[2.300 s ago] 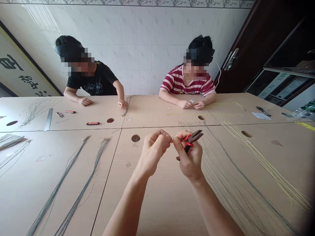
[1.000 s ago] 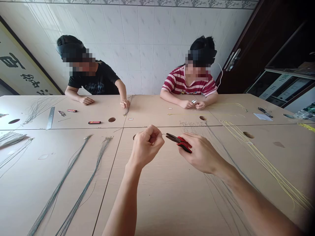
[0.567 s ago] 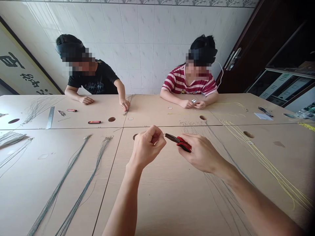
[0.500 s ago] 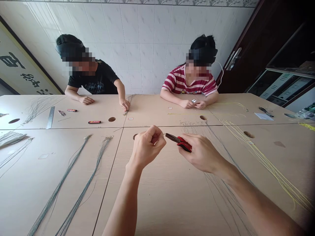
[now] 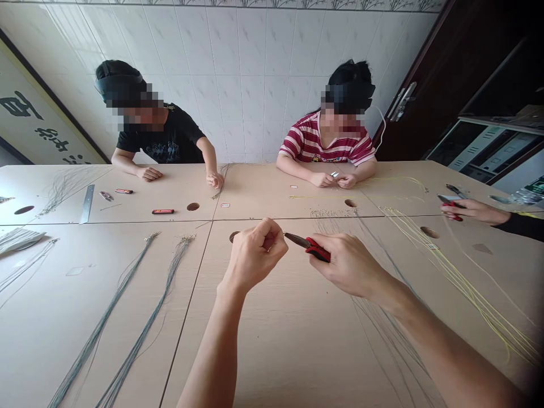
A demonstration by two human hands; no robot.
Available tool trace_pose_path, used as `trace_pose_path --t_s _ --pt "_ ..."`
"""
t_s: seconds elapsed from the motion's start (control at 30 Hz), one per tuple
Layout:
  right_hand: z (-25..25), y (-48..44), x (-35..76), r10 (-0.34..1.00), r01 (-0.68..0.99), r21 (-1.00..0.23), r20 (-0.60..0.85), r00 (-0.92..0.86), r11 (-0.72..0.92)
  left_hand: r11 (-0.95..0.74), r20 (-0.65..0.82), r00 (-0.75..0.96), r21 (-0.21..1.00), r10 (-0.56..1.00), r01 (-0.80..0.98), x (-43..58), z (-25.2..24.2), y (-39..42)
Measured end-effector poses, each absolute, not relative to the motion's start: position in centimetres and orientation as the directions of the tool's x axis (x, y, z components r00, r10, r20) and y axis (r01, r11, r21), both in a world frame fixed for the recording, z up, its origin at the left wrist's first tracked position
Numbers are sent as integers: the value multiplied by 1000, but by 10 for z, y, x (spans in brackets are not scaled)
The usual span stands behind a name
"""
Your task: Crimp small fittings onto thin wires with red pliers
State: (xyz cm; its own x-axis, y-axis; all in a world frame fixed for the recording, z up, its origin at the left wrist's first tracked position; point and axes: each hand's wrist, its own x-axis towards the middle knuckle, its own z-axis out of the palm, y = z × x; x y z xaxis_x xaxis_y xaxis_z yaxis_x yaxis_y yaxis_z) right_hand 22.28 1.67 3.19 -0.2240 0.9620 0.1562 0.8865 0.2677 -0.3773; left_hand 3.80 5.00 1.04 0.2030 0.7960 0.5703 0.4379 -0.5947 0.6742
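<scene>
Pliers with red handles are at the centre of the frame, gripped in the right hand. Their tips are just beside the left hand, which is pinched; its content is too small to see. This piece seems unfinished. Two grey-green bundles at lower left perhaps are done; how much is left, I cannot say.
</scene>
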Motion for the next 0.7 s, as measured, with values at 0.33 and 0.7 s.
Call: trace_pose_path --t_s 0.33,0.7 --pt "37 15 231 964 897 -355 78 -254 265 -497 391 319 769 863 403 29 17 48" --pt "30 12 240 951 857 -430 10 -310 284 4 193 475 924 858 -382 12 11 58"
